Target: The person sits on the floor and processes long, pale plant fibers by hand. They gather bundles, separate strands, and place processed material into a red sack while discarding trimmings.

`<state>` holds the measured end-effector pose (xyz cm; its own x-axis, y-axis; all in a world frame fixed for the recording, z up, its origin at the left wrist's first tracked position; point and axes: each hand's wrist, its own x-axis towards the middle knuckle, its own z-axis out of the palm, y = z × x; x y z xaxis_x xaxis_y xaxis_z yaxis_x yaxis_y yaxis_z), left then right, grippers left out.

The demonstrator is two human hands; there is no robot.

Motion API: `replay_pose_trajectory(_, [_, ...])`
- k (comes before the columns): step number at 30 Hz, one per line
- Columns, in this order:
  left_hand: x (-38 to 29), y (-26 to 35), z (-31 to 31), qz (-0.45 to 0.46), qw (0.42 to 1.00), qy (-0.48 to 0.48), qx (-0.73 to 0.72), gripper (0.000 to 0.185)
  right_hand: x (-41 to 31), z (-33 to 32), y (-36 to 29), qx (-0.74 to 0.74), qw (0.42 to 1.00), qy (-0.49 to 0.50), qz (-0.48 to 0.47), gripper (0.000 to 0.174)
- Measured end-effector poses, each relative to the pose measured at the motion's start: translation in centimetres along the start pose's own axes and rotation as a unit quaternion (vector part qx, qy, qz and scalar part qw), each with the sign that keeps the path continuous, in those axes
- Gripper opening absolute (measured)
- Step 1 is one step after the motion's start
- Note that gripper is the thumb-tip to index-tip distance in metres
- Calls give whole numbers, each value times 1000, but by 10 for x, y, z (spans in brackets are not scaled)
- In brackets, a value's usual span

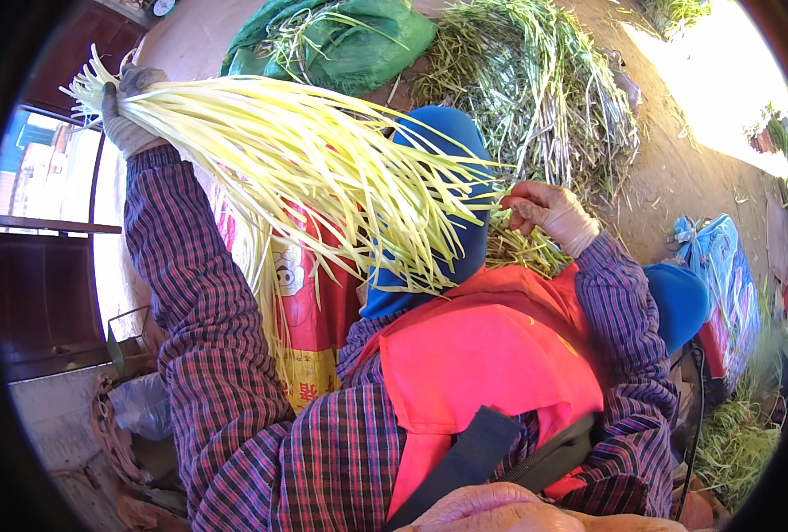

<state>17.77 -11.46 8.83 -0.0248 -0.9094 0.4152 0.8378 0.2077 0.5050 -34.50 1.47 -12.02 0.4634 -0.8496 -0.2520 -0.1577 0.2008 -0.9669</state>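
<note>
At the upper left my left hand (131, 110), in a greyish work glove, grips a large bunch of pale yellow leafy stalks (287, 146), which look like blanched chives, by its whitish end. The loose tips fan out to the right across my blue-covered knee (447, 133). My right hand (547, 213), in a light glove with bare fingertips, is beside the tips at the right, thumb and fingers close together; whether it pinches a leaf is unclear. More pale stalks (268, 286) hang below the bunch, over a red and yellow printed sack (307, 319).
A green woven sack (374, 40) with scraps on it lies ahead. Right of it is a heap of green and dry stalks (533, 86) on the earthen floor (666, 173). A blue and red printed bag (726, 286) stands at the right. Dark red doors (41, 292) are at the left.
</note>
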Motion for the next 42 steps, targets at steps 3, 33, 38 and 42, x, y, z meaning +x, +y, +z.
replay_pose_trajectory(3, [-2,-2,5,-3,1000,3,2,26,-15,7,-21,-50,991,94,-81,21])
replay_pose_trajectory(33, [-2,-31,33,-36,998,-49,-31,33,19,50,-73,-499,777,198,-329,20])
replay_pose_trajectory(38, [0,-35,35,-44,997,-58,-40,33,17,54,-74,-495,814,176,-247,18])
replay_pose_trajectory(42, [0,-39,38,-49,996,-62,-50,33,16,53,-74,-371,894,153,-201,19])
